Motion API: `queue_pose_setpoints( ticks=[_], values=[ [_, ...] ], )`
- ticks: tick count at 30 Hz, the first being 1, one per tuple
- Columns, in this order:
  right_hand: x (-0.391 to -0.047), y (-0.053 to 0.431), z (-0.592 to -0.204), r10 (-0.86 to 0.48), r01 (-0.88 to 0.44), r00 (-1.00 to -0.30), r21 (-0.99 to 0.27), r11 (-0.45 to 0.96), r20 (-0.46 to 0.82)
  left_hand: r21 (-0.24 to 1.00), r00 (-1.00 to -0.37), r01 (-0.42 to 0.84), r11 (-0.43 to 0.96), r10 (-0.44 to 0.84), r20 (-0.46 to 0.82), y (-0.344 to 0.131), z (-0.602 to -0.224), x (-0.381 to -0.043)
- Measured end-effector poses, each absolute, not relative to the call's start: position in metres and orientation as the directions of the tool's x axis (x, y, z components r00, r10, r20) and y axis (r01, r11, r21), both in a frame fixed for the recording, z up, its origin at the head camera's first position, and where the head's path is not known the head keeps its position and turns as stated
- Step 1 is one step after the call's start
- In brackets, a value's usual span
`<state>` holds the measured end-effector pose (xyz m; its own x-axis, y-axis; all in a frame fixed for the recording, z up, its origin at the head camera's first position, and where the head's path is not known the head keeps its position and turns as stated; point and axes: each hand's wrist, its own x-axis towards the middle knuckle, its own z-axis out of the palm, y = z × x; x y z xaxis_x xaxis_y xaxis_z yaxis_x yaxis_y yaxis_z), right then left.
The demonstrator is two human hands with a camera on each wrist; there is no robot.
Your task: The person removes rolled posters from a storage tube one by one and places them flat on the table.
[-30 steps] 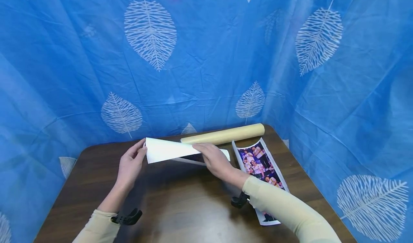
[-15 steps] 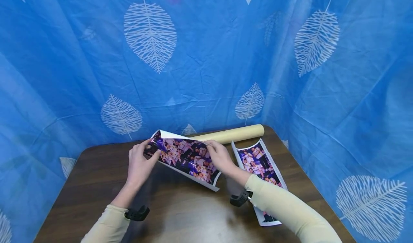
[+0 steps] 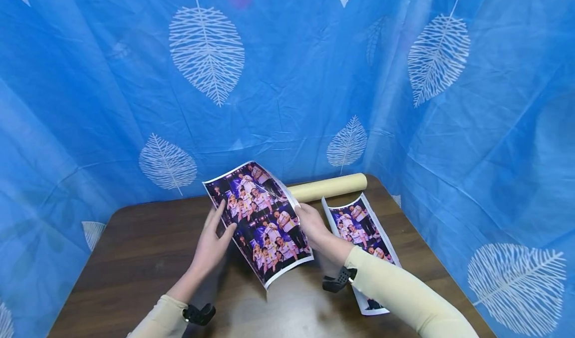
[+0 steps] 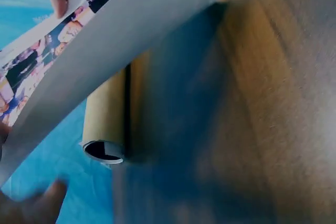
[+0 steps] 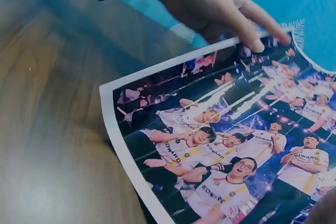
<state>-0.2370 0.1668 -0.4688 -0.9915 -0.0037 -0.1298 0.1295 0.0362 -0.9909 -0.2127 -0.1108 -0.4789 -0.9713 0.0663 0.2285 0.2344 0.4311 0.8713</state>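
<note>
A glossy photo print with two copies of a group picture and a white border is held up over the table, tilted and slightly curved. At its right edge my right hand pinches the paper; the left wrist view shows that thumb on the picture side. My left hand is at the opposite edge, thumb and fingers extended and spread, fingertips touching the border in the right wrist view. A second, curled print lies on the table, partly behind my right forearm.
A pale yellow tube lies along the back of the brown wooden table; its hollow end shows in the left wrist view. A blue leaf-patterned curtain hangs behind and to the right. Each wrist wears a black band.
The print, first seen from its white back, has turned picture side up and swung more upright. My left hand has moved right and loosened; my right hand stays at the right edge.
</note>
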Motion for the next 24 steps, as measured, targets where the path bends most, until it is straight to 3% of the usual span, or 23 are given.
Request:
queue_pose_setpoints(
  ticks=[6, 12, 17, 24],
  values=[
    [-0.235, 0.171, -0.478, 0.034, 0.150, -0.988, -0.989, 0.020, -0.149, 0.982, -0.983, 0.056, 0.180, 0.181, 0.022, -0.107, -0.484, -0.209],
    [-0.235, 0.176, -0.483, 0.085, 0.026, -0.996, -0.983, 0.180, -0.011, 0.993, -0.971, 0.004, 0.120, 0.239, -0.025, -0.112, -0.488, -0.209],
    [-0.229, 0.184, -0.481, -0.051, 0.026, -0.998, -0.955, 0.294, -0.042, 0.992, -0.946, 0.008, 0.127, 0.323, -0.034, -0.117, -0.494, -0.207],
    [-0.221, 0.195, -0.481, -0.244, 0.045, -0.961, -0.945, 0.323, -0.129, 0.991, -0.897, 0.024, 0.134, 0.440, -0.038, -0.125, -0.500, -0.201]
  ],
)
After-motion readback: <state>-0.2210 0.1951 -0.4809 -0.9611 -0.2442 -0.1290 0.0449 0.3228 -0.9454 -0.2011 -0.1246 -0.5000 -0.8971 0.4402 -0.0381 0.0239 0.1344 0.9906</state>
